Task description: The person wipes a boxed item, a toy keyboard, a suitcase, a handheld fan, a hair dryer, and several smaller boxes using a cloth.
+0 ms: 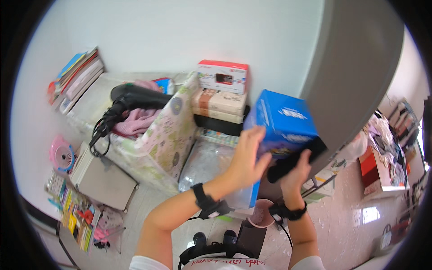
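A blue cardboard box point(285, 116) with white printing is tilted in front of me, beside a tall grey curved surface. My left hand point(248, 158) is at its lower left corner, fingers along the side and thumb near the bottom edge. Against the box's lower right edge is a flat black object point(295, 163), too blurred to name. My right hand point(297, 173) grips this black object from below, thumb up. Both wrists wear black straps. Below my left forearm lies a plastic-wrapped flat package point(211, 162).
Behind, a red-and-white product box point(223, 77) tops beige boxes point(219, 103). Left, a patterned fabric bin point(168, 135) holds a black hair dryer point(141, 96) and pink knitted cloth point(138, 121). A pink wastebasket point(261, 212) stands on the floor. The grey curved surface point(354, 77) rises at right.
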